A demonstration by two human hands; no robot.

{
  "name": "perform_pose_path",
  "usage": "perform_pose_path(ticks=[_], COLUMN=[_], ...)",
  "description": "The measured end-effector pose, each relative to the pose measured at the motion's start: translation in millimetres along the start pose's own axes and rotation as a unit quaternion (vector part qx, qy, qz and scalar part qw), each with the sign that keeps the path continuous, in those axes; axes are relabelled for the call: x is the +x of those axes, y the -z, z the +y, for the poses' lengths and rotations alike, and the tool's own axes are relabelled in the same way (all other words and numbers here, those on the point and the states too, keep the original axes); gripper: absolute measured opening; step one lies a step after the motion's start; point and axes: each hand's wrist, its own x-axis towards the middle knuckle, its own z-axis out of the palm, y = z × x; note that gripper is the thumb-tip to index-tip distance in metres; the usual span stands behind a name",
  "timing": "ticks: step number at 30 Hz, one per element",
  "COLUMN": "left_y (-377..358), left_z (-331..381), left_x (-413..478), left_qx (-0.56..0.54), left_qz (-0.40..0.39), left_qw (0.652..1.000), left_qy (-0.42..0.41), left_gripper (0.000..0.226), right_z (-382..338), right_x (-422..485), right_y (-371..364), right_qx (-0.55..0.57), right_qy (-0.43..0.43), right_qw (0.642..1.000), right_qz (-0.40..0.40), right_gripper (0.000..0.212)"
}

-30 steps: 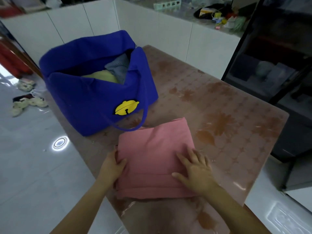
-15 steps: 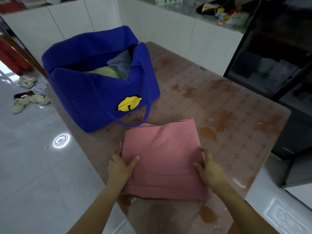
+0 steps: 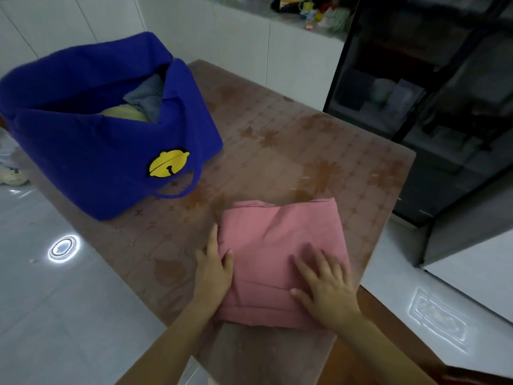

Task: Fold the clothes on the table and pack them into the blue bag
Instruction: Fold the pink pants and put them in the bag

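At the front edge of the desk (image 3: 305,140), toward the right corner: a pink garment (image 3: 277,245), folded into a thick rectangle and lying flat. Presses down on its near right part with the right hand (image 3: 327,290), fingers (image 3: 304,270) straight and spread apart, palm on the cloth. Braces its left edge with the left hand (image 3: 213,273), fingers straight along the fold, thumb laid over the top of the fabric, nothing clamped. Along the desk's left edge, toward the far corner and apart from the pink garment, stands the blue bag (image 3: 83,134), mouth open and sagging. On its near wall, a yellow bell badge (image 3: 168,163); just below that, a handle loop (image 3: 180,191) drooping onto the desk. Inside the bag, a grey garment (image 3: 145,94) at the right end of the opening, and a yellow-green garment (image 3: 125,114) touching it on the near side.
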Motion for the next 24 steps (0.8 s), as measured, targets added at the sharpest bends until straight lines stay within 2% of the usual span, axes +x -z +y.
perform_pose_path(ticks=[2,4,6,9,13,15,17,18,19,20,21,22,24], left_y=[0,-1,0,-1,-1,0,1,2,3,5,7,9,10], left_z=[-6,-15,-21,-24,-26,-21,-10,-2,6,18,30,44,73], left_x=[0,0,-2,-5,-3,-1,-3,-3,-4,-6,-7,-9,-14], left_qx=[0.022,0.060,0.096,0.116,0.112,0.115,0.129,0.138,0.141,0.139,0.137,0.138,0.151], left_qz=[-0.032,-0.073,-0.097,-0.095,-0.106,-0.115,-0.111,-0.101,-0.090,-0.079,-0.071,-0.067,-0.075], left_qw=[0.999,0.992,0.987,0.985,0.986,0.985,0.984,0.983,0.983,0.984,0.984,0.982,0.977], left_qy=[-0.033,-0.080,-0.090,-0.083,-0.069,-0.057,-0.057,-0.063,-0.071,-0.080,-0.093,-0.108,-0.133], left_gripper=[0.064,0.058,0.052,0.072,0.094,0.093,0.087,0.086,0.087,0.090,0.093,0.095,0.097], right_z=[-27,-42,-41,-37,-39,-39,-42,-43,-44,-42,-40,-35,-23], right_x=[6,23,45,74,75,63,47,35,26,16,8,1,4], right_y=[-6,-6,-3,2,1,-1,-7,-5,-5,-3,0,5,15], right_qx=[0.008,0.019,0.027,0.049,0.035,0.038,0.024,0.036,0.040,0.066,0.099,0.162,0.347], right_qy=[0.070,0.111,0.119,0.104,0.108,0.117,0.124,0.111,0.110,0.115,0.129,0.120,0.056], right_qw=[0.996,0.992,0.989,0.986,0.985,0.986,0.989,0.989,0.991,0.988,0.985,0.976,0.926], right_qz=[-0.054,-0.058,-0.082,-0.121,-0.133,-0.116,-0.077,-0.091,-0.067,-0.079,-0.056,-0.083,-0.139], right_gripper=[0.072,0.087,0.107,0.122,0.129,0.119,0.099,0.086,0.076,0.071,0.070,0.068,0.064])
